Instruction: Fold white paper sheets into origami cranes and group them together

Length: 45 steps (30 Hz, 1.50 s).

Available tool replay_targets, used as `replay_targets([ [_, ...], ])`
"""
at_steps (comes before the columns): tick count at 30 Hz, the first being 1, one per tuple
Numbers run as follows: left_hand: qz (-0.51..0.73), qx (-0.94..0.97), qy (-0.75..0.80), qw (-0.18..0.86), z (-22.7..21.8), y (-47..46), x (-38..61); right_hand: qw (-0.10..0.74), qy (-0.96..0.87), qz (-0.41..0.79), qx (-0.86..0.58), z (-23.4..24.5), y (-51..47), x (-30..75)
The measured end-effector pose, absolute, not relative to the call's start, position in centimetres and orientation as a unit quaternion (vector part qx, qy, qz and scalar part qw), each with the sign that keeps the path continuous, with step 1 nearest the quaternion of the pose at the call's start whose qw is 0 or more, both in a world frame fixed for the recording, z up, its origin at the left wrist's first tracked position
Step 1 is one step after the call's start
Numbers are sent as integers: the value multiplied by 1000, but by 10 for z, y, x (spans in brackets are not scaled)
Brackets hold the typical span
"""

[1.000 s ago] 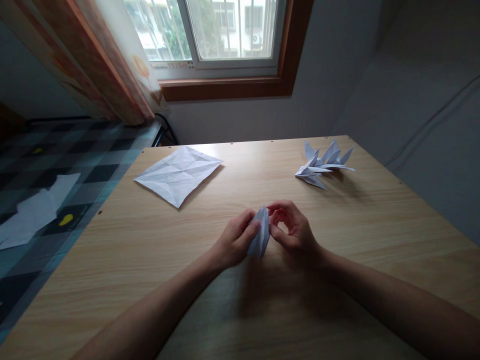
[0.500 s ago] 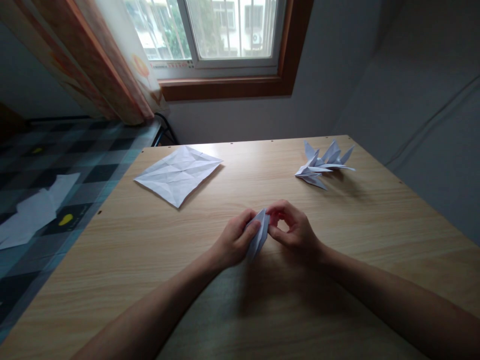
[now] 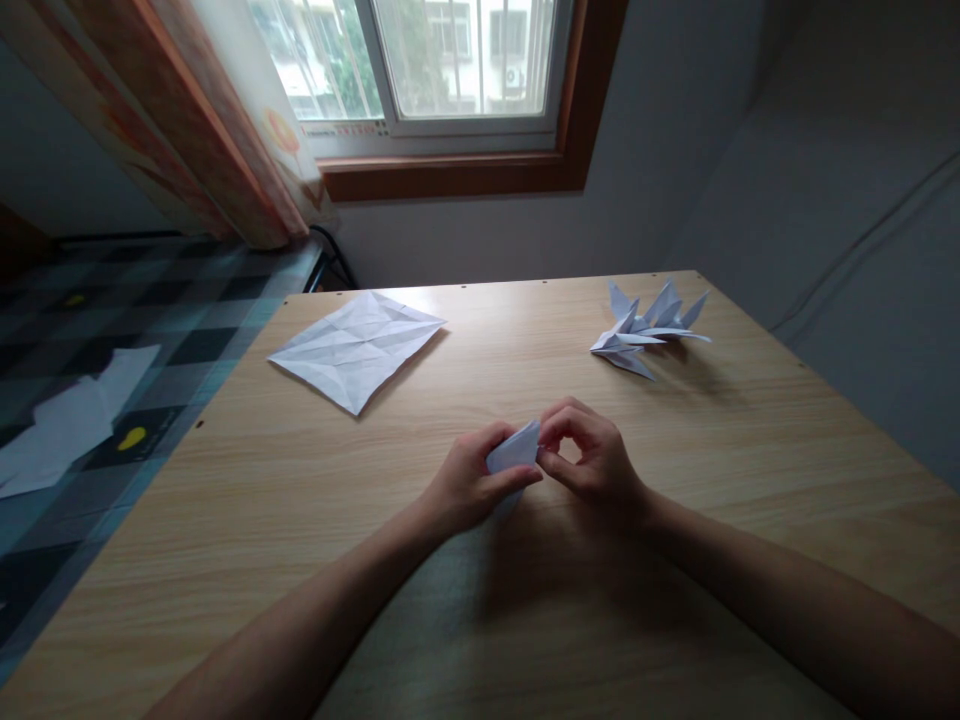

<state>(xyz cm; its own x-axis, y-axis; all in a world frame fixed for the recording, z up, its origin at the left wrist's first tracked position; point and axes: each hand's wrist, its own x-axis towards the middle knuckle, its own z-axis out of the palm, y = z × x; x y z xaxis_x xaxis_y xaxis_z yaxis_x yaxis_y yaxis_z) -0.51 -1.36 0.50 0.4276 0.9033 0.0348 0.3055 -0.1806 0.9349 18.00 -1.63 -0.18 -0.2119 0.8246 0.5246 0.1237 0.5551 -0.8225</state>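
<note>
A small folded piece of white paper [image 3: 514,450] is pinched between both my hands over the middle of the wooden table [image 3: 375,560]. My left hand [image 3: 469,485] grips its left side with thumb and fingers closed. My right hand [image 3: 592,460] pinches its right tip with curled fingers. A flat creased white paper sheet [image 3: 356,345] lies at the far left of the table. A finished white origami figure [image 3: 645,328] with pointed flaps stands at the far right.
A window [image 3: 435,70] with a wooden sill and a curtain [image 3: 187,120] is beyond the table. To the left is a checked cover [image 3: 150,330] with white paper sheets [image 3: 67,420] on it. A grey wall runs along the right side.
The folded paper has tipped from nearly upright to lying flatter between my fingers. Both hands have closed in on it slightly and stayed in the same spot.
</note>
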Motion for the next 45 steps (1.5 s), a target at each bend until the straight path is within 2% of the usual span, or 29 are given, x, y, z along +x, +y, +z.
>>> replay_targets([
  [7,321,700,441,461,3,-13,-4,506,-669,391,-378,-5,-17,179],
  [17,326,705,456,435,5,-15,-3,497,-707,313,-394,-1,-16,179],
  [27,319,726,447,414,3,-16,-2,459,-689,367,-424,-1,-15,181],
  [39,311,728,440,424,6,-15,-4,487,-770,237,-338,4,-14,184],
  [45,323,706,451,440,5,-14,-4,507,-766,197,-344,-1,-14,183],
])
